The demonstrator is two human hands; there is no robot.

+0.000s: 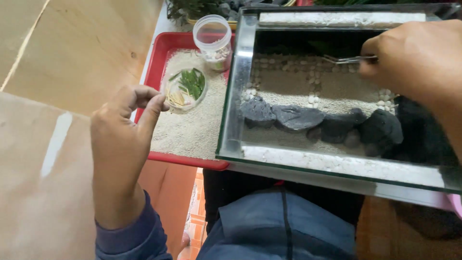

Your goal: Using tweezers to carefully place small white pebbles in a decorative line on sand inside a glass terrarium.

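My left hand (126, 126) pinches the rim of a small clear round dish (185, 89) that holds green plant cuttings and pale stems, over the sand in a red tray (159, 58). My right hand (418, 62) holds metal tweezers (344, 59), tips pointing left inside a glass tank (238, 96). The tank floor has sand, rows of small white pebbles (314, 98) and a line of dark rocks (298, 117) along the near side.
A clear plastic cup (212, 41) with small bits inside stands at the red tray's far end. Green plants (192, 8) lie beyond it. A wooden surface (82, 53) stretches left. My lap in dark clothing (284, 221) is below the tank.
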